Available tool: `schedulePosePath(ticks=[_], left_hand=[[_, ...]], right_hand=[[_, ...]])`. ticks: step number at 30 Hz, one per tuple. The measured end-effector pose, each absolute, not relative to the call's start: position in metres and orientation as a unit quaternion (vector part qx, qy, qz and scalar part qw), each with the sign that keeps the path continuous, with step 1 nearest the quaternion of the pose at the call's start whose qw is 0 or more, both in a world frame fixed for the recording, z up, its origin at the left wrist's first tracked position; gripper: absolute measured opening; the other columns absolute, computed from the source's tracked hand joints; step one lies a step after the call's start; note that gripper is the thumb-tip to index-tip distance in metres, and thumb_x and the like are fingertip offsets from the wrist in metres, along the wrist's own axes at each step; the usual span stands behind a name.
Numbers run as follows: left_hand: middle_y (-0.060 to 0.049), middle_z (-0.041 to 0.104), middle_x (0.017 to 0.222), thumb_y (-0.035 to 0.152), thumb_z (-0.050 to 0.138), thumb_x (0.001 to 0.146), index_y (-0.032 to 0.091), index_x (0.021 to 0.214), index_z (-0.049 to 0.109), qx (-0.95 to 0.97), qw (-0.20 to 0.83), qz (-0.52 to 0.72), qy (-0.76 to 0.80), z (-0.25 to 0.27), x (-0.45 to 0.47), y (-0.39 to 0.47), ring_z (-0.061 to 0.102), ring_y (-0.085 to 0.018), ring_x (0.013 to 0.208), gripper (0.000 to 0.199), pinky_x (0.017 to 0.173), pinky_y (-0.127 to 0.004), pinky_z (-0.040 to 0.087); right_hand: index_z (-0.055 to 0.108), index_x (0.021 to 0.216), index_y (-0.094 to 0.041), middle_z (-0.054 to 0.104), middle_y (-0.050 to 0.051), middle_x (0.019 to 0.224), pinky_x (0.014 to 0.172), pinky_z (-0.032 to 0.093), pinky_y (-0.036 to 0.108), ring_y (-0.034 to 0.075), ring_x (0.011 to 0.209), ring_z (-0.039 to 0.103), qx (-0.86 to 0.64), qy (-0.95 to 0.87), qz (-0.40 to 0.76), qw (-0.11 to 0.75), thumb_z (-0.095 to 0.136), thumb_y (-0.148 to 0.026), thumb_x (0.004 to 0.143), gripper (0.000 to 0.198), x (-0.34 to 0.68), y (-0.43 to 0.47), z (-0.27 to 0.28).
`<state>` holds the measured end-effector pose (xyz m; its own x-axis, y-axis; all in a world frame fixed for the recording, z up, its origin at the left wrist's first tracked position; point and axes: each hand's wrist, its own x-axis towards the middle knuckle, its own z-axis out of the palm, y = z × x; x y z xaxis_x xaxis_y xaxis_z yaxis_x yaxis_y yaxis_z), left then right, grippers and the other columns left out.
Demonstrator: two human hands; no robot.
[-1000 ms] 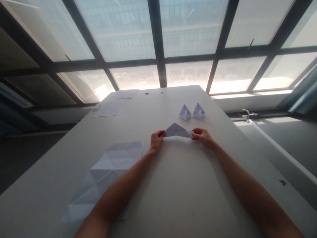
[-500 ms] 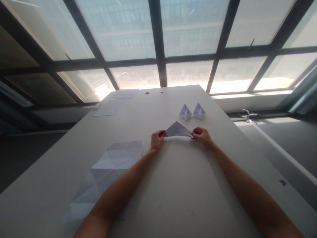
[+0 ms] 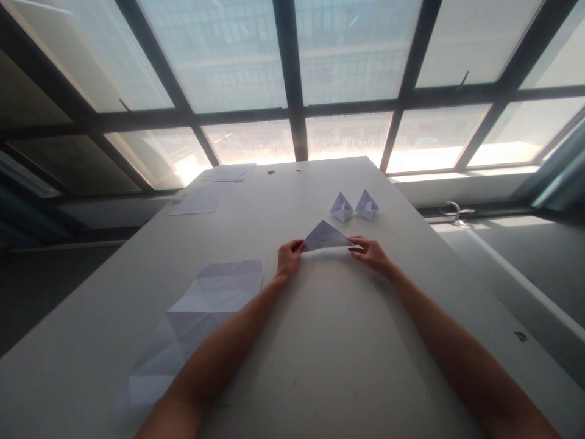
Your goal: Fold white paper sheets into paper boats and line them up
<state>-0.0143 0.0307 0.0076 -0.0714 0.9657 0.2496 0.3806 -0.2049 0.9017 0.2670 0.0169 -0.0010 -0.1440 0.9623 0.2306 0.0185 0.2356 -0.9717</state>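
Observation:
A folded white paper triangle is held just above the table, its peak pointing away from me. My left hand pinches its left corner between thumb and fingers. At the right corner, my right hand has thumb and fingers closed around the tip, with the other fingers slightly spread. Beyond the triangle stand two folded paper boats, side by side and close together. Under and beside my left forearm lie creased, unfolded paper sheets, partly hidden by the arm.
The white table stretches toward large windows. Flat paper sheets lie at the far left, near two round holes in the tabletop. Past the right edge is a lower surface with a pale looped object.
The right corner of the paper has been smoothed into a sharper point, and the triangle's peak has risen slightly. My right hand's fingers have loosened and spread a little.

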Motion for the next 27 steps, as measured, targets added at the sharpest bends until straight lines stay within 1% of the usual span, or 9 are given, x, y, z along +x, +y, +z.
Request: schedulePosePath(ticks=[3, 5, 10, 14, 17, 20, 22, 24, 27], left_hand=[[-0.010, 0.077, 0.093, 0.026, 0.066, 0.081, 0.012, 0.097, 0.077, 0.613, 0.303, 0.475, 0.553, 0.0073, -0.0134, 0.0300, 0.070, -0.022, 0.084, 0.024, 0.082, -0.033, 0.052], [-0.009, 0.077, 0.091, 0.026, 0.067, 0.080, 0.013, 0.097, 0.077, 0.614, 0.303, 0.473, 0.554, 0.0069, -0.0128, 0.0296, 0.070, -0.022, 0.084, 0.023, 0.081, -0.032, 0.052], [-0.008, 0.077, 0.091, 0.027, 0.066, 0.081, 0.014, 0.097, 0.077, 0.618, 0.298, 0.478, 0.548, 0.0059, -0.0129, 0.0294, 0.069, -0.021, 0.083, 0.023, 0.080, -0.031, 0.051], [-0.007, 0.077, 0.090, 0.028, 0.066, 0.081, 0.015, 0.096, 0.077, 0.620, 0.297, 0.478, 0.547, 0.0064, -0.0131, 0.0290, 0.068, -0.020, 0.081, 0.022, 0.078, -0.030, 0.051], [-0.007, 0.076, 0.089, 0.027, 0.066, 0.082, 0.016, 0.096, 0.077, 0.620, 0.296, 0.480, 0.545, 0.0061, -0.0126, 0.0292, 0.068, -0.019, 0.080, 0.022, 0.078, -0.030, 0.051], [-0.008, 0.076, 0.090, 0.028, 0.066, 0.082, 0.015, 0.097, 0.077, 0.623, 0.298, 0.481, 0.540, 0.0038, -0.0124, 0.0302, 0.068, -0.020, 0.080, 0.023, 0.078, -0.030, 0.051], [-0.009, 0.076, 0.091, 0.029, 0.065, 0.082, 0.014, 0.098, 0.077, 0.627, 0.297, 0.481, 0.536, 0.0017, -0.0127, 0.0311, 0.068, -0.021, 0.081, 0.025, 0.078, -0.031, 0.051], [-0.009, 0.076, 0.091, 0.030, 0.065, 0.082, 0.014, 0.098, 0.076, 0.631, 0.295, 0.480, 0.534, 0.0003, -0.0130, 0.0318, 0.068, -0.020, 0.081, 0.025, 0.078, -0.031, 0.051], [-0.007, 0.077, 0.090, 0.031, 0.065, 0.082, 0.015, 0.098, 0.076, 0.634, 0.295, 0.474, 0.535, 0.0004, -0.0130, 0.0317, 0.068, -0.019, 0.080, 0.025, 0.077, -0.030, 0.051]], right_hand=[[0.077, 0.091, -0.019, 0.072, 0.006, 0.094, 0.084, 0.057, 0.040, 0.022, 0.082, 0.068, -0.448, -0.603, 0.406, 0.520, 0.075, -0.038, 0.072, 0.027, 0.2666, 0.0219, -0.0073], [0.077, 0.085, -0.019, 0.071, 0.006, 0.082, 0.078, 0.057, 0.039, 0.021, 0.074, 0.067, -0.470, -0.609, 0.380, 0.515, 0.071, -0.043, 0.076, 0.025, 0.2670, 0.0237, -0.0100], [0.077, 0.079, -0.020, 0.069, 0.009, 0.095, 0.074, 0.056, 0.035, 0.022, 0.082, 0.065, -0.460, -0.657, 0.328, 0.499, 0.071, -0.043, 0.077, 0.024, 0.2654, 0.0241, -0.0127], [0.077, 0.079, -0.022, 0.067, 0.008, 0.093, 0.074, 0.053, 0.034, 0.021, 0.080, 0.063, -0.462, -0.691, 0.285, 0.477, 0.067, -0.039, 0.080, 0.020, 0.2625, 0.0234, -0.0118], [0.076, 0.078, -0.021, 0.067, 0.008, 0.092, 0.072, 0.052, 0.033, 0.020, 0.077, 0.062, -0.467, -0.688, 0.279, 0.480, 0.065, -0.041, 0.081, 0.022, 0.2619, 0.0226, -0.0103], [0.073, 0.082, -0.020, 0.068, 0.005, 0.086, 0.069, 0.050, 0.032, 0.019, 0.072, 0.060, -0.478, -0.665, 0.291, 0.495, 0.064, -0.042, 0.082, 0.024, 0.2616, 0.0216, -0.0092], [0.070, 0.091, -0.020, 0.066, 0.002, 0.078, 0.065, 0.049, 0.030, 0.017, 0.068, 0.059, -0.483, -0.640, 0.305, 0.514, 0.065, -0.041, 0.080, 0.024, 0.2611, 0.0211, -0.0084], [0.065, 0.102, -0.021, 0.061, -0.002, 0.069, 0.060, 0.048, 0.028, 0.016, 0.062, 0.056, -0.484, -0.612, 0.327, 0.533, 0.067, -0.040, 0.077, 0.032, 0.2603, 0.0207, -0.0070], [0.058, 0.105, -0.021, 0.057, -0.005, 0.062, 0.059, 0.049, 0.029, 0.015, 0.057, 0.055, -0.477, -0.574, 0.364, 0.557, 0.068, -0.043, 0.075, 0.038, 0.2593, 0.0201, -0.0039]])
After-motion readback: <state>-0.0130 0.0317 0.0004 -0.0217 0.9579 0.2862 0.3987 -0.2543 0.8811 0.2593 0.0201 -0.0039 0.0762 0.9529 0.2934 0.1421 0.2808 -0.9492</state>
